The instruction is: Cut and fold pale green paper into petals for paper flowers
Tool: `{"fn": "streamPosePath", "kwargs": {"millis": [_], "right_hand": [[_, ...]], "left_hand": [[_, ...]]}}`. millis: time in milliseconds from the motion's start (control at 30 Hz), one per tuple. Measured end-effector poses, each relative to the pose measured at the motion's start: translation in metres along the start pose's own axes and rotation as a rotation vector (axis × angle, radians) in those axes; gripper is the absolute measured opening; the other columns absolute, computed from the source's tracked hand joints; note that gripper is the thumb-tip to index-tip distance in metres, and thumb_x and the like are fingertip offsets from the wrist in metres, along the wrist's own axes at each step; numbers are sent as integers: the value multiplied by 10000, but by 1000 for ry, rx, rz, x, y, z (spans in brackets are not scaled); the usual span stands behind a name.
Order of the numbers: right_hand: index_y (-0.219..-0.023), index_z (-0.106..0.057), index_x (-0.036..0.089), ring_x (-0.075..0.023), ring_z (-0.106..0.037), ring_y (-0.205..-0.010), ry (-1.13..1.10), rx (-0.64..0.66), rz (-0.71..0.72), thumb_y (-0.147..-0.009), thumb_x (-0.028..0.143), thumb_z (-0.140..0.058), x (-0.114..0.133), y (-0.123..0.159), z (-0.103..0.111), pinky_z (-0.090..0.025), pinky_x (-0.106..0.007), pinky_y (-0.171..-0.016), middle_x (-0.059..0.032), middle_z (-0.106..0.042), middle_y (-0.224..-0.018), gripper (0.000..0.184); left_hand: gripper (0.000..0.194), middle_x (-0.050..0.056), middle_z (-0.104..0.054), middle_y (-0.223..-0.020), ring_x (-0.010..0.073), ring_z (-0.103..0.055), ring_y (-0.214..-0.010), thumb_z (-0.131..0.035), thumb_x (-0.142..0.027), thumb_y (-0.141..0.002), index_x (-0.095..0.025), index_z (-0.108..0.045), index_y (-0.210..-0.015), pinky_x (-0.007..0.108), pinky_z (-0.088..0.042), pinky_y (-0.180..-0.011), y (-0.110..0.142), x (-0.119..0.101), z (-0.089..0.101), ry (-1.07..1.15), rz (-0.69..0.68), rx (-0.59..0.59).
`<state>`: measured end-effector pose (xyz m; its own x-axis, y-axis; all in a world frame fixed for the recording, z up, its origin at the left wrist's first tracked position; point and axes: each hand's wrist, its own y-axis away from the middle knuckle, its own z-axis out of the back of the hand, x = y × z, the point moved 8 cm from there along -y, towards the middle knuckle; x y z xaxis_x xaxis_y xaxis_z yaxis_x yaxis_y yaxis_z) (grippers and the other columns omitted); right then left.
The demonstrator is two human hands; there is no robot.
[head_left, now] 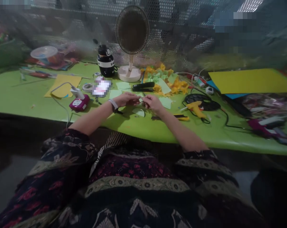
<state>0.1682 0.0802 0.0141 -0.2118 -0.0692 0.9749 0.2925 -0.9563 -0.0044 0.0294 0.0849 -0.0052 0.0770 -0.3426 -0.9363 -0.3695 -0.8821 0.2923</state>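
My left hand (127, 99) and my right hand (152, 103) meet over the green table (105, 120), both with fingers pinched on a small piece of pale green paper (140, 100). Below them lies a cut pale green paper piece (139, 112) with a curved edge. A black stapler (143, 86) sits just beyond my fingers. Pale green sheets (166, 102) rest on either side of my hands. Under my right forearm is a yellow and black cutter (181, 117). Farther back is a pile of orange and green paper pieces (167, 80).
A yellow glue gun (197, 109) lies at right with its cord. At the back stand a fan (131, 73) and a black flask (105, 65). Left are a purple power adapter (79, 103), a phone (101, 88) and orange paper (62, 84). Yellow sheets (250, 80) lie at far right.
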Motion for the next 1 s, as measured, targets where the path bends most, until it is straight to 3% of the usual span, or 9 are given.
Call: {"fn": "streamPosePath", "kwargs": {"millis": [167,333,433,533,633,700,833,1000], "right_hand": [[-689,-545,180,-49,-429,-413,26,-15,-6,-871,362,-746,0,-2,0,-311,-195,-412,45,-570,-574,326],[-731,-556,188,-64,-461,-453,88,64,50,-875,411,-729,-4,1,-3,-381,-210,-465,32,-587,-625,317],[-774,-570,188,-86,-498,-509,185,81,183,-893,460,-682,-1,1,-2,-429,-233,-518,8,-609,-685,317],[-903,-620,179,-116,-541,-592,342,19,430,-884,387,-663,10,5,4,-473,-264,-578,-27,-653,-810,214],[-1132,-648,181,-136,-574,-653,482,-13,670,-841,306,-695,18,12,4,-511,-296,-619,-67,-668,-998,321],[-1186,-665,210,-150,-594,-693,554,1,769,-869,289,-680,19,14,0,-534,-315,-654,-77,-656,-1066,327],[-1047,-742,242,-201,-630,-868,604,0,881,-949,297,-634,19,16,-5,-556,-356,-776,-73,-647,-1032,156],[-973,-767,259,-212,-614,-941,554,-50,890,-964,331,-643,18,16,0,-553,-385,-833,-64,-617,-1011,144]], "left_hand": [[175,26,-675,-637,68,-623,-596,-759,-160,-874,-99,-678,-732,194,-506,-634,4,4,-2,114,-64,-91],[211,13,-671,-637,67,-627,-593,-825,-204,-815,-94,-664,-734,195,-509,-636,3,7,-1,84,-147,-83],[257,5,-655,-617,66,-629,-570,-834,-232,-809,-100,-634,-718,172,-466,-566,4,6,6,35,-157,-96],[256,14,-670,-633,34,-565,-493,-807,-242,-840,-99,-637,-714,145,-361,-458,7,3,13,-23,-165,-116],[279,5,-647,-590,18,-509,-448,-785,-232,-860,-99,-629,-672,137,-327,-433,9,4,14,-48,-148,-119],[286,-1,-628,-564,18,-506,-446,-787,-220,-857,-99,-624,-656,130,-344,-442,9,5,12,-51,-138,-90],[263,-1,-645,-587,13,-533,-463,-788,-210,-854,-94,-638,-673,116,-369,-453,8,6,5,-32,-159,-20],[215,18,-702,-653,42,-622,-524,-812,-223,-829,-96,-669,-730,152,-499,-569,8,10,4,-23,-131,-17]]}}
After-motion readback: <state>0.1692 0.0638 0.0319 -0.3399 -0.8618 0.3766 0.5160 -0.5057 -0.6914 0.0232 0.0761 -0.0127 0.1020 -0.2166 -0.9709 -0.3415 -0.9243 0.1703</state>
